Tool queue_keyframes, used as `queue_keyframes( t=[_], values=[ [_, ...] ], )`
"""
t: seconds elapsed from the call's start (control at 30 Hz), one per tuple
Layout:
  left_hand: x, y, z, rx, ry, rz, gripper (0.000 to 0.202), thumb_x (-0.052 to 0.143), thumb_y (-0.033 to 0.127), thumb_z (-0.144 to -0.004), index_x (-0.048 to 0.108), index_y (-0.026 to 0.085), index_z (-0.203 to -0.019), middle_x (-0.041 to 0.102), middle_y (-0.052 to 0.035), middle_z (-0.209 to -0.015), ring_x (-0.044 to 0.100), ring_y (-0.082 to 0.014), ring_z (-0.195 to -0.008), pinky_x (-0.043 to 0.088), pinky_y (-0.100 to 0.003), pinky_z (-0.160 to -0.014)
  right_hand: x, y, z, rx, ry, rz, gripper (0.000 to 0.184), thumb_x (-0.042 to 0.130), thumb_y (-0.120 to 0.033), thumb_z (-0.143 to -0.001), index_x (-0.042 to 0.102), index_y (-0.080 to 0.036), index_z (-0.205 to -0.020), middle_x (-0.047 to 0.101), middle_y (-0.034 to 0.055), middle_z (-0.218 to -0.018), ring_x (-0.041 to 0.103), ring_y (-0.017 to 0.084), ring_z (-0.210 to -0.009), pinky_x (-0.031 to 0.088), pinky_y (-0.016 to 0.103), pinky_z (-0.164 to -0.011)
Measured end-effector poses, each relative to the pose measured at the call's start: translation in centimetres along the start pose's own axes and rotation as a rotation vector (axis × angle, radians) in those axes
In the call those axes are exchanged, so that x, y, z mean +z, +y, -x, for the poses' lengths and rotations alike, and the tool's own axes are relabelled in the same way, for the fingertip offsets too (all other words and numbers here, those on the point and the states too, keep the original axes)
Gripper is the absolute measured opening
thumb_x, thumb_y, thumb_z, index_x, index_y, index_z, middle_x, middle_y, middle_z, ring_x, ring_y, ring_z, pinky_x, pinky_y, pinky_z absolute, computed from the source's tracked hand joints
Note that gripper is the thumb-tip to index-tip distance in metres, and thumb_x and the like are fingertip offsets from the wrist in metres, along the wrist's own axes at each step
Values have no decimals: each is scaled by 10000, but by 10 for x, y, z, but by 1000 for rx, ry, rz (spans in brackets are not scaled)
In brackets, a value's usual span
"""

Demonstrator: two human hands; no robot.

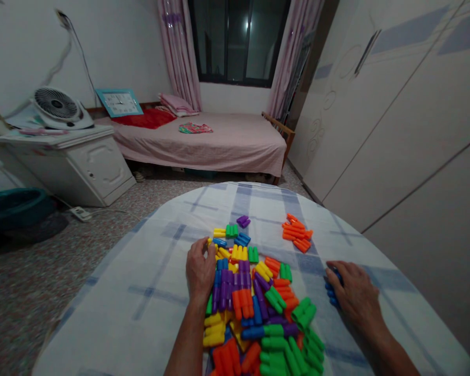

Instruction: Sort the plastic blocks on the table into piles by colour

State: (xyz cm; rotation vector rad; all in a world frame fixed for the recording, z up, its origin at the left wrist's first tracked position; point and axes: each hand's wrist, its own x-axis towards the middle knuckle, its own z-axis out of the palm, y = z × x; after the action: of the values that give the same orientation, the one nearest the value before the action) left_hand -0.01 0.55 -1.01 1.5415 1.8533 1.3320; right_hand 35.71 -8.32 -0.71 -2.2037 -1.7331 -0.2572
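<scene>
A heap of colourful plastic building blocks (pixel 243 305), shaped like joined tubes, lies on the cloth-covered table. At the heap's left edge is my left hand (pixel 201 269), fingers curled in, with a bit of yellow showing by the fingertips. What those fingers hold is mostly hidden. Further right, my right hand (pixel 354 292) is low over the table, its fingers closed round blue blocks (pixel 330 293) that show along the thumb side. Beyond the heap sit a purple block (pixel 243 221) and a green block (pixel 232 231). Orange blocks (pixel 296 232) form a separate small pile.
A checked blue-and-white cloth (pixel 160 282) covers the rounded table. Behind it stands a bed (pixel 235 141) under a window. To the left are a white cabinet (pixel 97 169) with a fan (pixel 58 107) and a teal tub (pixel 15 209). A tall wardrobe (pixel 384 115) lines the right.
</scene>
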Motion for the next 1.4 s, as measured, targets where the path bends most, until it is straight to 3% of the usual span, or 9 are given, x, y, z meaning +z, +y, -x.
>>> queue_keyframes(
  t=[0.17,0.27,0.4,0.5,0.6,0.83,1.07,1.23,1.4],
  values=[
    [1,-2,0,2,6,-13,340,435,367,-842,598,166,-1063,616,-97,-1063,566,-232,-1001,445,-391,-914,-2,-7,2,6,-8,27,421,271,-448,-906,591,-224,-1064,604,85,-1112,481,294,-1113,417,477,-873],
    [2,-2,0,13,13,-10,325,437,352,-841,602,170,-1055,621,-95,-1056,569,-231,-1000,447,-389,-913,-8,-13,-2,27,64,75,454,288,-449,-899,553,-188,-1159,564,130,-1179,448,325,-1160,396,513,-894],
    [2,-2,0,24,19,-17,322,435,358,-842,609,175,-1044,625,-94,-1054,571,-233,-997,446,-392,-912,-17,-42,-17,-70,144,-51,440,344,-422,-881,514,-195,-1217,501,138,-1265,385,311,-1240,353,510,-974],
    [2,-2,0,23,22,-16,328,432,361,-844,608,175,-1049,626,-94,-1053,570,-234,-1001,445,-393,-915,-16,-81,-36,-256,18,-331,366,382,-382,-879,527,-230,-1179,514,96,-1249,441,251,-1198,362,443,-999],
    [2,0,0,16,24,-17,316,431,342,-845,611,177,-1045,628,-92,-1056,571,-227,-1007,448,-384,-916,-6,-124,-54,-332,-107,-475,327,430,-336,-872,540,-221,-1157,554,89,-1178,502,234,-1118,380,411,-980],
    [1,1,1,-7,-8,3,340,403,313,-861,604,167,-1093,631,-97,-1096,558,-222,-1048,433,-383,-944,20,-192,-79,-408,-304,-391,349,533,-306,-850,548,-195,-1181,567,89,-1141,513,209,-1055,394,321,-913],
    [4,3,1,15,-55,87,327,506,297,-810,585,182,-1106,622,-81,-1103,572,-198,-1033,447,-340,-918,29,-200,-81,-371,-344,-298,310,536,-345,-837,575,-196,-1106,562,80,-1039,528,202,-969,395,287,-807],
    [2,12,4,-57,-80,101,258,554,312,-783,560,204,-1017,640,-37,-944,603,-167,-855,476,-298,-784,33,-194,-76,-245,-295,-336,259,556,-227,-753,514,-174,-1003,547,50,-971,534,166,-815,393,261,-692],
    [0,15,5,-101,-79,144,181,525,246,-781,560,220,-957,641,-11,-880,605,-152,-798,464,-270,-740,24,-198,-76,-361,-215,-473,235,441,-84,-777,537,-184,-967,583,39,-950,547,151,-855,402,264,-767]
  ],
)
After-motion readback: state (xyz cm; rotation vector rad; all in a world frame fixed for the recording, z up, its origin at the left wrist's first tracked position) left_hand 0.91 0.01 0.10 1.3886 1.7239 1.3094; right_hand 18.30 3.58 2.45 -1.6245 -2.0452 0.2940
